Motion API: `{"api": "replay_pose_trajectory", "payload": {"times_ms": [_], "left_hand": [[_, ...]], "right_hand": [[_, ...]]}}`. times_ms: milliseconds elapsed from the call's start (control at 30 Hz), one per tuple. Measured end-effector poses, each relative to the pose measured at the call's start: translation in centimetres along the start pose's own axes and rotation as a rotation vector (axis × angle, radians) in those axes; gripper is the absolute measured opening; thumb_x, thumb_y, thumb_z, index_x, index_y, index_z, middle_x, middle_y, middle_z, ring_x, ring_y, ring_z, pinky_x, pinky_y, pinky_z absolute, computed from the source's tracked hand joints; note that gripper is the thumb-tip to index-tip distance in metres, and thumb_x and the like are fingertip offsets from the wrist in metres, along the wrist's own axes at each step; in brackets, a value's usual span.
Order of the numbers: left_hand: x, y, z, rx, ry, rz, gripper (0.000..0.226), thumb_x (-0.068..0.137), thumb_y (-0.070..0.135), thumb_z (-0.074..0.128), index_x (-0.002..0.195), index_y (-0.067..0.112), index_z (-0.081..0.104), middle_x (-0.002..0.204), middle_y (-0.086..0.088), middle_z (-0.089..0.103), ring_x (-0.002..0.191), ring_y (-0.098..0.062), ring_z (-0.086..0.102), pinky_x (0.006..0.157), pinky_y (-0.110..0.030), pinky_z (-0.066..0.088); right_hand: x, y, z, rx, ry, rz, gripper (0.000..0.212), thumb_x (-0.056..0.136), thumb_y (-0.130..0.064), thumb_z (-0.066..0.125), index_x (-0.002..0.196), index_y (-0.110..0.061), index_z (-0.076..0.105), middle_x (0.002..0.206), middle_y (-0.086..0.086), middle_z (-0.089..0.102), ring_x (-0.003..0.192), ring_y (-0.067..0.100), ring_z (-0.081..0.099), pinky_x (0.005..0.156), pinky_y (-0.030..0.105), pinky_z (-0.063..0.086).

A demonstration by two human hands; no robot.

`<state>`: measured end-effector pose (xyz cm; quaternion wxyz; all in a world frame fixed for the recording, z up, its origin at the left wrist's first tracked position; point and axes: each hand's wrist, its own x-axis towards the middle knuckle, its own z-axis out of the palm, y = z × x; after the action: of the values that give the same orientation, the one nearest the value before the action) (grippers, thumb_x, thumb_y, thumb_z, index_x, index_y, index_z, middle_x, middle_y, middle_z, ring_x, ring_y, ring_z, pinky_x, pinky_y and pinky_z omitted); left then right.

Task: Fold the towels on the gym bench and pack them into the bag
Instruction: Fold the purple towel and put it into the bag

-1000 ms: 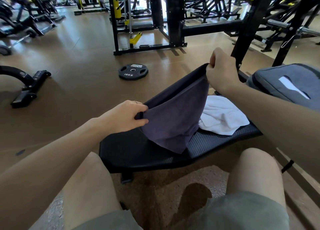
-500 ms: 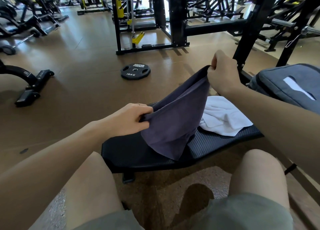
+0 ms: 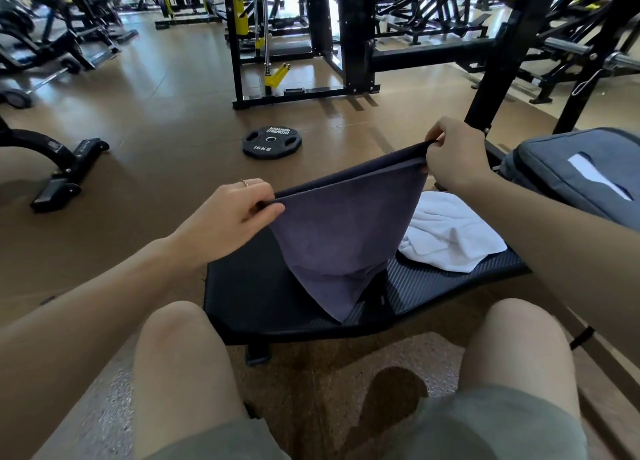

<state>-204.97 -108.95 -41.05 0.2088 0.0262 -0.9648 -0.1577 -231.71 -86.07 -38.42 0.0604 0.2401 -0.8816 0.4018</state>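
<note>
Towels first: the dark purple towel [image 3: 341, 238] is hanging doubled between both hands above the gym bench [image 3: 249, 297], its top edge stretched taut, its lower point trailing down and touching the bench pad near the front edge. Left hand [image 3: 235, 213] is pinching the near-left end of that top edge between thumb and fingers, a ring showing on one finger. Right hand [image 3: 453, 158] is pinching the far-right end, fingers curled tight over the cloth.

Long axis of the held edge is running from the left hand up and away to the right hand, so the right end is sitting higher and farther out over the bench. Left hand is nearer the body; right hand is nearer the bag.

White towel [image 3: 450, 238] is lying crumpled on the bench pad, just right of the hanging purple one and partly behind it, not yet folded.

Gray bag [image 3: 571, 179] is resting at the far right end of the bench, beyond the white towel, just past the right forearm. Whether its opening is unzipped cannot be told from here.

Judgement: a fold of the purple towel is under way; the next fold looks like bringing the two pinched ends together, or laying the cloth flat on the bench left of the white towel.

Weight plate [image 3: 272, 142] is lying on the floor beyond the bench.
</note>
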Motion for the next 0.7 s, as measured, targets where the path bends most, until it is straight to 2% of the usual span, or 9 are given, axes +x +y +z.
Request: {"api": "replay_pose_trajectory", "payload": {"times_ms": [133,200,267,333,433,533,633,700], "left_hand": [[0.4,-0.2,-1.1,0.022,0.179,-0.047,0.019,0.093,0.021,0.071,0.08,0.016,0.058,0.077,0.005,0.057,0.073,-0.017,0.054,0.069,-0.033,0.045],[0.7,-0.3,-2.0,0.054,0.22,-0.054,0.017,0.095,0.023,0.069,0.083,0.017,0.059,0.078,0.005,0.059,0.075,-0.018,0.056,0.072,-0.038,0.048],[1.0,-0.5,-2.9,0.115,0.217,-0.053,0.015,0.098,0.027,0.064,0.087,0.018,0.059,0.081,0.005,0.061,0.078,-0.021,0.058,0.073,-0.043,0.05],[1.2,-0.7,-3.5,0.204,0.194,-0.06,0.015,0.1,0.029,0.059,0.092,0.018,0.057,0.084,0.003,0.061,0.08,-0.024,0.058,0.072,-0.044,0.049],[1.4,-1.1,-4.2,0.263,0.179,-0.045,0.017,0.102,0.027,0.055,0.094,0.014,0.051,0.082,-0.003,0.061,0.076,-0.031,0.057,0.067,-0.046,0.048],[1.6,-1.7,-4.9,0.261,0.174,-0.063,0.016,0.103,0.025,0.054,0.095,0.013,0.047,0.08,-0.007,0.06,0.074,-0.034,0.056,0.067,-0.049,0.048],[1.9,-2.2,-5.6,0.268,0.164,-0.095,0.011,0.103,0.021,0.053,0.102,0.013,0.045,0.081,-0.013,0.063,0.075,-0.037,0.057,0.067,-0.047,0.045],[2.1,-2.5,-6.3,0.275,0.193,-0.111,0.009,0.104,0.021,0.05,0.106,0.013,0.046,0.084,-0.016,0.064,0.076,-0.036,0.058,0.067,-0.044,0.045]], "right_hand": [[0.2,-0.5,-0.1,0.081,-0.03,0.074,0.028,0.084,0.004,0.04,0.096,-0.009,0.061,0.096,0.018,0.064,0.075,0.034,0.071,0.055,0.039,0.058],[0.5,-1.0,-0.2,0.217,-0.028,0.163,0.027,0.085,0.005,0.04,0.095,-0.008,0.062,0.093,0.014,0.064,0.069,0.027,0.071,0.062,0.039,0.062],[0.7,-1.6,-0.4,0.333,-0.008,0.214,0.025,0.086,0.004,0.043,0.091,-0.008,0.063,0.095,0.013,0.064,0.069,0.026,0.072,0.067,0.035,0.064],[0.9,-2.0,-0.5,0.336,0.006,0.188,0.022,0.085,0.002,0.045,0.09,-0.008,0.064,0.092,0.012,0.065,0.068,0.026,0.073,0.068,0.034,0.064],[1.1,-2.4,-0.5,0.357,-0.009,0.161,0.019,0.085,-0.001,0.046,0.09,-0.008,0.063,0.083,0.008,0.066,0.063,0.025,0.074,0.076,0.039,0.064],[1.3,-2.7,-0.4,0.406,-0.058,0.189,0.011,0.084,-0.006,0.051,0.085,-0.01,0.062,0.087,0.015,0.072,0.065,0.025,0.076,0.081,0.041,0.063],[1.6,-3.4,-0.5,0.427,-0.106,0.158,0.005,0.084,-0.009,0.059,0.08,-0.009,0.063,0.085,0.015,0.072,0.067,0.025,0.076,0.084,0.042,0.062],[2.0,-4.2,-1.0,0.458,-0.068,0.103,0.008,0.084,-0.007,0.061,0.078,-0.011,0.063,0.08,0.01,0.07,0.068,0.023,0.076,0.082,0.04,0.062]]}}
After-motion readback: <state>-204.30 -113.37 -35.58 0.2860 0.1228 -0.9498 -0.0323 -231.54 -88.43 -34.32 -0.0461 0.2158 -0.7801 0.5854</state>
